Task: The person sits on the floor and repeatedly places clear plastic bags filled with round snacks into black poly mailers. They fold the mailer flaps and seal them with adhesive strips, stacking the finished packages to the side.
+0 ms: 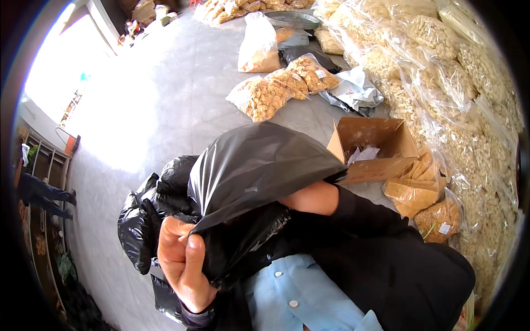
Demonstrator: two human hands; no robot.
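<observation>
A black plastic bag (265, 161) spreads open in front of my chest, its top side billowing upward. My left hand (182, 256) pinches the near-left edge of its mouth between thumb and fingers. The right wrist (312, 198) enters under the raised plastic, and the bag hides my right hand, so its grip cannot be seen. Shiny black plastic-wrapped bundles (138, 231) lie just beyond my left hand, to the left of the bag.
An open cardboard box (379, 169) with white paper inside stands right of the bag. Clear bags of dried slices (263, 97) lie ahead on the grey floor (178, 87). Large clear sacks (463, 140) are piled along the right. At far left a person's legs (45, 192) show beside a rack.
</observation>
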